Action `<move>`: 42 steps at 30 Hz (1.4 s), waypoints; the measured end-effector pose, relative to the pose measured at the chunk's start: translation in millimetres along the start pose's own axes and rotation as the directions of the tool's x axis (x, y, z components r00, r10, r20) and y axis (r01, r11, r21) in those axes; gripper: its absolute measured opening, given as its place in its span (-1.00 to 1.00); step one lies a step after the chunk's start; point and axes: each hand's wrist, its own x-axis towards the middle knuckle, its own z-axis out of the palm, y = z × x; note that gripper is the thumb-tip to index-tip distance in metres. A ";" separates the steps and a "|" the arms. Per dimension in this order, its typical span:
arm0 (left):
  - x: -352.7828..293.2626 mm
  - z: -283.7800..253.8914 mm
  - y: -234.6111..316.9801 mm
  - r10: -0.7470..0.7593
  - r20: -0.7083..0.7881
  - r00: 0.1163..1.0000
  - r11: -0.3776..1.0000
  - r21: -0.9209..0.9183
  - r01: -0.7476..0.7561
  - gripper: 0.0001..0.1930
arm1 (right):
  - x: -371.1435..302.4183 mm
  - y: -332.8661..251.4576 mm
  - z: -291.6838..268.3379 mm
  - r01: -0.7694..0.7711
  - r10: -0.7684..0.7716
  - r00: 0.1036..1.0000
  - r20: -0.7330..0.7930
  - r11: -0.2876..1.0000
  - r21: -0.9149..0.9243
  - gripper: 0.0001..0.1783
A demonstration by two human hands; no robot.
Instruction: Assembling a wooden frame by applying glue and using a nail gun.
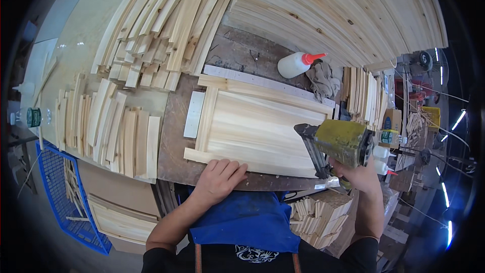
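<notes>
A pale wooden panel (257, 131) lies flat on the brown workbench, with wood strips along its edges like a frame. My left hand (221, 178) rests on the near strip (198, 156), close to its left end, fingers bent over the wood. In my right hand (356, 173) is a worn yellow-green nail gun (341, 140), its black nose over the panel's right end. The fingers round its handle are partly hidden behind the tool body. White straight guide strips (194, 115) border the panel at its left and far sides.
Beyond the panel are a white glue bottle (293, 65) with a red cap and a crumpled grey rag (323, 81). Long boards (348, 10) are stacked at the far right, loose strips (166, 25) at the far left. A blue crate (63, 192) stands on the floor at left.
</notes>
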 end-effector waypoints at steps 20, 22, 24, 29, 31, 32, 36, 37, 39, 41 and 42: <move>0.8 5.3 1.5 -0.026 0.043 0.999 0.996 0.084 0.023 -0.64 | 117.1 -102.1 72.0 0.302 -0.287 0.920 0.266 0.953 -0.017 -0.54; -2.2 4.3 2.4 -0.027 0.068 0.997 0.996 0.085 0.021 -0.63 | 125.8 -106.5 84.2 0.331 -0.308 0.906 0.290 0.943 -0.032 -0.55; -2.5 5.8 3.3 -0.025 0.071 0.997 0.997 0.080 0.020 -0.62 | 132.5 -106.6 93.3 0.371 -0.337 0.888 0.312 0.927 -0.053 -0.57; -2.5 9.4 0.2 -0.023 0.025 0.999 0.998 0.066 0.021 -0.63 | 139.8 -119.7 109.7 0.310 -0.263 0.910 0.319 0.945 -0.106 -0.59; -2.9 9.9 -1.5 -0.012 0.036 0.999 0.998 0.069 0.009 -0.64 | 141.1 -123.7 114.0 0.336 -0.289 0.903 0.317 0.936 -0.104 -0.58; -2.9 10.6 -1.6 -0.018 0.027 0.999 0.997 0.069 0.016 -0.64 | 141.7 -125.0 116.0 0.349 -0.302 0.899 0.317 0.931 -0.103 -0.58; -2.1 12.7 -0.6 -0.013 -0.016 1.000 0.998 0.056 0.013 -0.70 | 142.5 -122.3 119.8 0.317 -0.276 0.913 0.299 0.943 -0.098 -0.60; -2.0 13.1 0.1 -0.016 -0.016 1.000 0.998 0.060 0.017 -0.71 | 142.5 -122.6 119.8 0.321 -0.278 0.912 0.303 0.941 -0.102 -0.60; -1.9 13.3 1.2 -0.021 -0.015 1.000 0.998 0.067 0.022 -0.74 | 142.5 -123.6 119.1 0.300 -0.253 0.920 0.298 0.946 -0.124 -0.61; -2.2 12.8 1.6 -0.022 0.000 1.000 0.998 0.067 0.022 -0.72 | 142.7 -121.6 119.3 0.290 -0.240 0.925 0.296 0.947 -0.137 -0.61; -2.3 12.5 1.7 -0.020 0.019 1.000 0.998 0.066 0.019 -0.70 | 143.2 -118.2 119.9 0.347 -0.295 0.910 0.293 0.927 -0.145 -0.61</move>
